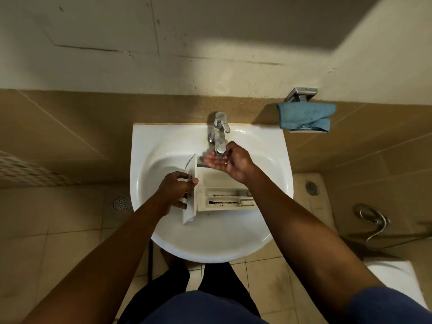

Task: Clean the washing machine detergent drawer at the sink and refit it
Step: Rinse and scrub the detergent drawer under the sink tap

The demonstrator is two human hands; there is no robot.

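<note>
The left hand grips the drawer by its front panel, low in the sink, while the right hand cups empty under the tap at twelve o'clock, water apparently running, so best tilt the grimy slots into that stream.

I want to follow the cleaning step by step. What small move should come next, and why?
Probably bring the right hand, cupped under the tap, down to the drawer and rub its dark-streaked slots; the left hand grips the front panel, steadying it.
</note>
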